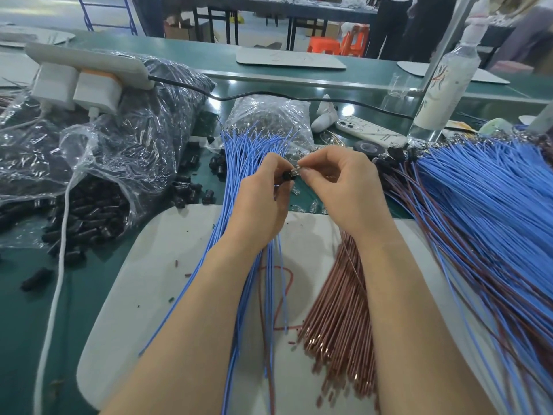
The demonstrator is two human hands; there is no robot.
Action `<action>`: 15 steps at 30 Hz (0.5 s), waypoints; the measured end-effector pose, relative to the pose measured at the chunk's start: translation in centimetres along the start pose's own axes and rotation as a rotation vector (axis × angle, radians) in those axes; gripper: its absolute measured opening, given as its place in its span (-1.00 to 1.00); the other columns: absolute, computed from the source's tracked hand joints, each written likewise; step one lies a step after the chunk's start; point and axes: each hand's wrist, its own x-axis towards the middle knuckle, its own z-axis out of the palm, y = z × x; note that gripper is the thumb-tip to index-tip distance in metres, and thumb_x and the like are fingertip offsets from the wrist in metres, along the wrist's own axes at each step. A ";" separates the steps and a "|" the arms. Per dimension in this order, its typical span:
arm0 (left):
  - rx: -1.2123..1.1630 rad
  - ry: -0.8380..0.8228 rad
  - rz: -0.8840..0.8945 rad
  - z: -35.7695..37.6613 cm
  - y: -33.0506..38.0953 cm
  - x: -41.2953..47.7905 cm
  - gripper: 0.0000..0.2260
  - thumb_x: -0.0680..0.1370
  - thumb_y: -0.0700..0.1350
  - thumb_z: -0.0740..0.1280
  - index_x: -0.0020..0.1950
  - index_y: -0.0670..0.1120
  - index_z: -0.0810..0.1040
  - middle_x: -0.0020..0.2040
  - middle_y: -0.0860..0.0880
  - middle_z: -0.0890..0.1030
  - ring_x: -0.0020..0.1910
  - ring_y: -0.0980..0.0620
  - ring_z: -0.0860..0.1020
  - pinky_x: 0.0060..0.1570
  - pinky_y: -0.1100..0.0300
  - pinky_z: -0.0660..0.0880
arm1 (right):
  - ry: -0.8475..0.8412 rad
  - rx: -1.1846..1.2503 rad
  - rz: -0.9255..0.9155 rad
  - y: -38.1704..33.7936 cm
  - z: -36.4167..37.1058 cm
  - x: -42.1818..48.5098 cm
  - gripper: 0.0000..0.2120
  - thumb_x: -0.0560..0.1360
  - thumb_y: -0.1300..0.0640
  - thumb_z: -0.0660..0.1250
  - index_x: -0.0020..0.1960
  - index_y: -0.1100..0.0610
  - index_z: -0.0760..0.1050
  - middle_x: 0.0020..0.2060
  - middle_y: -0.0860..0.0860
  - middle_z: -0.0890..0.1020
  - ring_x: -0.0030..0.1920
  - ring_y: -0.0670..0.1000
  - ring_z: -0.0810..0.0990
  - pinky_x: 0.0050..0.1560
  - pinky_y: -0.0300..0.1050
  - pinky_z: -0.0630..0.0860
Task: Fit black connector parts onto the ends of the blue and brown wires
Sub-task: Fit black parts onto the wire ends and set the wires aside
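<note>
Head cam: L hand (261, 202) curls thumb and fingers round a black connector (288, 177) mid-air over the blue wires (245, 151), R hand (344, 187) pinches a shiny bit (299, 171) right against it, brown wires (338, 313) fanned on the board (143, 265) below R wrist.

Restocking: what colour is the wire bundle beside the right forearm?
Wire bundle: reddish brown, head view.

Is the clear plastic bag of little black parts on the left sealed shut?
No, the clear plastic bag gapes open and small black connector parts spill from its mouth onto the green bench top.
</note>
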 end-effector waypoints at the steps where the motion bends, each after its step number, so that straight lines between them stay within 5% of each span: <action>1: 0.001 0.000 0.002 0.0 0.0 0.0 -0.83 0.57 -0.30 0.22 -0.01 -0.01 0.40 -0.11 0.01 0.60 -0.06 0.05 0.59 -0.04 0.28 0.51 | 0.003 -0.019 -0.012 0.0 0.1 0.0 -0.86 0.47 0.29 0.38 -0.10 0.08 0.62 -0.26 -0.15 0.62 -0.23 -0.23 0.60 -0.10 -0.41 0.51; 4: -0.003 -0.008 -0.006 0.0 0.0 0.1 -0.82 0.56 -0.30 0.22 -0.02 -0.01 0.41 -0.14 0.06 0.59 -0.08 0.07 0.58 -0.05 0.21 0.53 | 0.016 -0.077 -0.031 0.0 0.1 0.0 -0.86 0.47 0.29 0.37 -0.10 0.08 0.63 -0.29 -0.20 0.60 -0.25 -0.26 0.57 -0.11 -0.42 0.50; 10: 0.005 0.010 0.007 -0.1 0.1 0.1 -0.82 0.56 -0.27 0.24 0.02 0.01 0.48 -0.09 0.06 0.57 -0.14 0.24 0.53 -0.16 0.45 0.45 | 0.107 -0.092 0.022 0.0 -0.1 0.1 -0.78 0.47 0.30 0.30 -0.11 0.05 0.65 -0.21 -0.05 0.67 -0.23 -0.17 0.59 -0.10 -0.37 0.49; 15: 0.036 0.027 0.025 0.0 0.4 0.2 -0.83 0.55 -0.29 0.26 0.07 -0.09 0.52 0.02 -0.07 0.58 -0.07 0.07 0.55 -0.07 0.36 0.47 | 0.008 -0.158 0.072 0.0 1.0 0.1 -0.87 0.42 0.14 0.44 -0.03 0.10 0.66 -0.13 0.03 0.66 -0.19 -0.13 0.63 -0.03 -0.32 0.51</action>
